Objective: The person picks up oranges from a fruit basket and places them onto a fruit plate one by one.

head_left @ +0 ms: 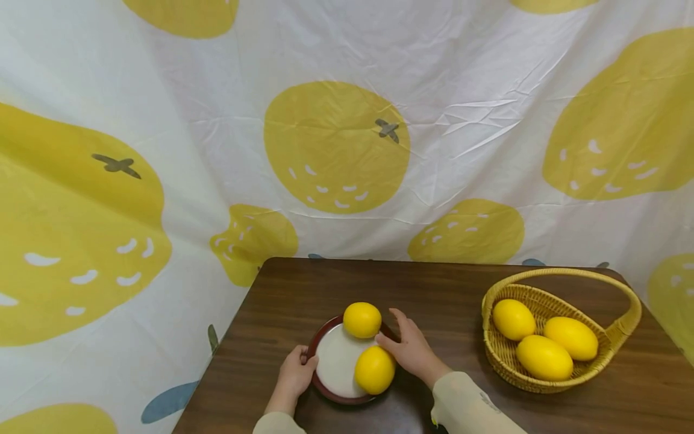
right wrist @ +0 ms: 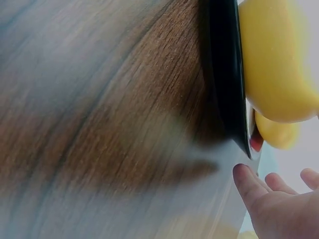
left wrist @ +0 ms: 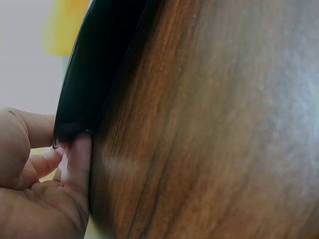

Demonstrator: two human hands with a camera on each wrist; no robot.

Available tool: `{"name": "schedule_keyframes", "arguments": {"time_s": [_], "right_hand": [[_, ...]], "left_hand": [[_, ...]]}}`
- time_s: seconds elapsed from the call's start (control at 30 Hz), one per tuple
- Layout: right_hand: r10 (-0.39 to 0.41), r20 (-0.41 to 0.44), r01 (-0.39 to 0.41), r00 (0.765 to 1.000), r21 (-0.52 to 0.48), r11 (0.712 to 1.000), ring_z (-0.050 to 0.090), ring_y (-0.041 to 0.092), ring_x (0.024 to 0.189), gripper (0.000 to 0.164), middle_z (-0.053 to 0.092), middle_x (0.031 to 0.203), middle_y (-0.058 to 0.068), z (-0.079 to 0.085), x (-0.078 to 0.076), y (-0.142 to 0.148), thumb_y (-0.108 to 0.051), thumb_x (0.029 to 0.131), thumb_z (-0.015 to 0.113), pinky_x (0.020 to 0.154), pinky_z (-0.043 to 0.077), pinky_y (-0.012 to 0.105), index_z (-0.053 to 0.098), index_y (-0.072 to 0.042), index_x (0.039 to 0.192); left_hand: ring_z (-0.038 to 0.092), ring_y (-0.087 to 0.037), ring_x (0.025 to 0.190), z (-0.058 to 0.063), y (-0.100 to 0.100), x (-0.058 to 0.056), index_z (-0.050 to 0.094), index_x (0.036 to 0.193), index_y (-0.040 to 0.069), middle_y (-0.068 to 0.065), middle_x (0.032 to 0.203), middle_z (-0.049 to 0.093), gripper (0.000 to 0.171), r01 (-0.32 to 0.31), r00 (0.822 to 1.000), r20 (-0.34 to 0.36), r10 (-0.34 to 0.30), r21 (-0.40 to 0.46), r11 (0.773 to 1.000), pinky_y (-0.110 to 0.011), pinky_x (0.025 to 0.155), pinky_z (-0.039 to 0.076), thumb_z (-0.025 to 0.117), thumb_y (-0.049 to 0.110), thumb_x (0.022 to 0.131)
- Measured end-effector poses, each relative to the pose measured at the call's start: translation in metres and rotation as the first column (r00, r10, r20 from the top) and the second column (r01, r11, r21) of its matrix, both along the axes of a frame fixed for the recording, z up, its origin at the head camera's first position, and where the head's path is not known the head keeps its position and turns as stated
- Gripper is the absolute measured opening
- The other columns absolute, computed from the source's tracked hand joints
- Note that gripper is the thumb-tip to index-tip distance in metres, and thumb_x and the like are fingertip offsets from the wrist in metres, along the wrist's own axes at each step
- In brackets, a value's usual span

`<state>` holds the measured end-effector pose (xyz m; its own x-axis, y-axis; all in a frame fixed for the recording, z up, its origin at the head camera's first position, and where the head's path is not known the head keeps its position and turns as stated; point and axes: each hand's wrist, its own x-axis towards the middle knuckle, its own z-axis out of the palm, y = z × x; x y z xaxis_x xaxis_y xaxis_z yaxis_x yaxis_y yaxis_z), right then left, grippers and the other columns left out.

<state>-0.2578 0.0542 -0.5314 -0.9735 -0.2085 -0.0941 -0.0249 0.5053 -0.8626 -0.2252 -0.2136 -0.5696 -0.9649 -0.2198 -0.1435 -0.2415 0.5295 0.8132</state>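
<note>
A round plate (head_left: 332, 361) with a white inside and dark red rim carries two yellow lemons, one at its far side (head_left: 362, 320) and one at its near right (head_left: 375, 370). My left hand (head_left: 295, 375) pinches the plate's left edge, thumb over the rim. In the left wrist view, that hand's fingers (left wrist: 77, 159) reach beneath the dark outer wall (left wrist: 102, 64). My right hand (head_left: 416, 352) is at the plate's right side, fingers spread. The right wrist view shows its fingertips (right wrist: 242, 173) just off the rim; whether the thumb touches the nearer lemon (right wrist: 274, 64) I cannot tell.
To the right on the brown wooden table (head_left: 434, 289) stands a wicker basket (head_left: 504, 367) with a tall handle, holding three lemons (head_left: 544, 358). A white cloth (head_left: 228, 90) printed with big lemons hangs behind the table and along its left side.
</note>
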Motion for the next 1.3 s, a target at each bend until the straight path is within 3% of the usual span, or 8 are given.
{"name": "schedule_keyframes", "arguments": {"time_s": [0.57,1.03,1.3], "right_hand": [[-0.01,-0.016,0.009,1.0,-0.023,1.0,0.052,0.045,0.13,0.071,0.044,0.149,0.026,0.001,0.004,0.008,-0.036,0.097,0.067,0.106,0.042,0.061,0.034,-0.011,0.155],[-0.008,-0.056,0.006,0.998,-0.035,0.999,0.053,0.042,0.127,0.066,0.048,0.147,0.021,0.009,0.019,0.012,-0.032,0.097,0.067,0.102,0.046,0.06,0.038,-0.014,0.153],[-0.016,-0.122,0.009,0.992,-0.052,0.999,0.053,0.042,0.127,0.063,0.049,0.146,0.019,0.011,0.026,0.018,-0.033,0.097,0.067,0.104,0.044,0.059,0.041,-0.016,0.151]], "left_hand": [[0.062,-0.024,0.086,0.0,0.001,0.0,0.06,0.114,-0.004,-0.014,0.093,0.066,0.022,-0.007,1.0,-0.003,0.007,-0.002,1.0,-0.041,0.076,0.05,0.062,0.01,0.096],[0.062,-0.026,0.088,-0.001,0.001,0.001,0.061,0.11,-0.002,-0.016,0.095,0.066,0.019,-0.004,1.0,-0.023,0.003,-0.017,1.0,-0.042,0.077,0.049,0.062,0.01,0.096],[0.062,-0.027,0.089,-0.004,0.0,0.0,0.061,0.11,-0.002,-0.016,0.095,0.067,0.019,-0.002,1.0,-0.022,0.002,-0.021,1.0,-0.043,0.079,0.05,0.062,0.01,0.096]]}}
